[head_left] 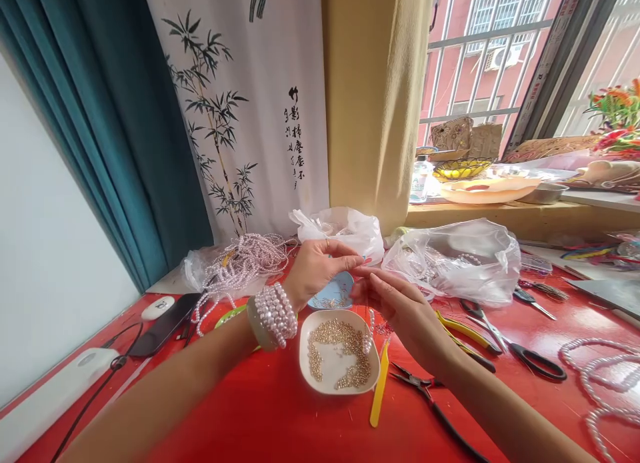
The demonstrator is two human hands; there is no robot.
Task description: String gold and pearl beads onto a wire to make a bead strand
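My left hand [320, 271] is raised above the blue dish, its thumb and fingers pinched at the tips. Whatever is in that pinch is too small to make out. Close against it is my right hand [397, 306], fingers pressed together, with a short strand of pearl beads [369, 340] hanging below on a thin thread. The beads dangle over the right rim of a white bowl [305, 356] of small gold beads [333, 330]. Behind the bowl, the blue dish [337, 288] holds small gold pieces. A pearl bracelet [275, 314] and a pale bangle [261, 324] circle my left wrist.
Yellow tweezers [380, 390], black-handled pliers [425, 390], yellow-handled pliers [467, 340] and scissors [515, 343] lie to the right. Pearl strands [245, 263] are heaped at back left, beside a phone [163, 326]. Plastic bags [465, 256] stand behind; more strands [600, 370] lie far right.
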